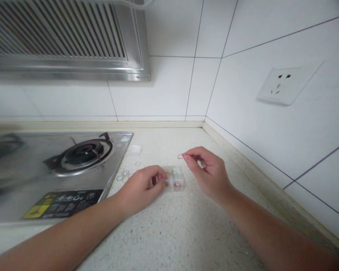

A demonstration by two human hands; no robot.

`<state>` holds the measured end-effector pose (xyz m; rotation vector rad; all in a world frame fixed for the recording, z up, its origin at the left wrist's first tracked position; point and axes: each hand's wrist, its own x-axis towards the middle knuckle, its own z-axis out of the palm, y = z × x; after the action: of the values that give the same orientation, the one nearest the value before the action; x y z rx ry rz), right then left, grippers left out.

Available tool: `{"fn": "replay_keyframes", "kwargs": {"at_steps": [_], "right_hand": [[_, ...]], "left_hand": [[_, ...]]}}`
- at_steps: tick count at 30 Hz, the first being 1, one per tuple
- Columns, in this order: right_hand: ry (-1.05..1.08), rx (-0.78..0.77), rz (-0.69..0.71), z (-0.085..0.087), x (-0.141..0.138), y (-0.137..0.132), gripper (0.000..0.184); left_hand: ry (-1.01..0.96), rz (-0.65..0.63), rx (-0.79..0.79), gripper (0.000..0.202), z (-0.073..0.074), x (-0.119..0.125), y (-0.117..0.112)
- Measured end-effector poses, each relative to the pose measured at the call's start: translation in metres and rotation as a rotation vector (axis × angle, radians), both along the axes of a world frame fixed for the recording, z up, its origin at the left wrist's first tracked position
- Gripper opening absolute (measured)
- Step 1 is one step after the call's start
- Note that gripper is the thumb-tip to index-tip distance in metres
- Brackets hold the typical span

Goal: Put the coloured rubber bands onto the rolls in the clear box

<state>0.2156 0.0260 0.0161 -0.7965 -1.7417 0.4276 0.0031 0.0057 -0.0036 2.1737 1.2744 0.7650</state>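
Speckled tabletop [169,233] in white-tiled corner beside gas stove [59,169]. Left hand [141,188] grip steadies clear box [175,180]; right hand [207,171] grip pinches red band [180,156].

The speckled pale tabletop [169,233] runs into a tiled corner. A steel gas stove [59,169] sits on its left part. Loose rubber bands [124,175] lie just beside the stove's right edge, a clear lid [134,150] farther back, and a small clear box [175,178] near the middle.
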Motion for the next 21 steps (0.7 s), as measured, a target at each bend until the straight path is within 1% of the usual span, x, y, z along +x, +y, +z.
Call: {"fn": "replay_keyframes", "kwargs": {"at_steps": [3,6,10,13,16,21], "right_hand": [[0.093,-0.170,0.031,-0.001,-0.001,0.003,0.013],[0.214,-0.298,0.067,-0.002,-0.001,0.006,0.019],[0.407,-0.446,0.164,-0.004,-0.002,0.010,0.019],[0.484,-0.515,0.236,-0.005,-0.003,0.012,0.018],[0.508,-0.557,0.286,-0.005,-0.004,0.012,0.019],[0.482,-0.564,0.342,-0.003,-0.003,0.011,0.019]], "left_hand": [[0.001,0.001,0.004,0.012,0.001,0.000,0.000],[0.000,-0.002,0.001,0.013,0.001,0.000,-0.001],[0.003,-0.002,-0.015,0.014,0.002,0.000,-0.001],[0.002,-0.006,-0.010,0.014,0.002,0.000,-0.001],[0.003,-0.013,-0.007,0.014,0.002,0.000,-0.001],[0.007,-0.010,-0.002,0.013,0.002,0.000,-0.001]]}}
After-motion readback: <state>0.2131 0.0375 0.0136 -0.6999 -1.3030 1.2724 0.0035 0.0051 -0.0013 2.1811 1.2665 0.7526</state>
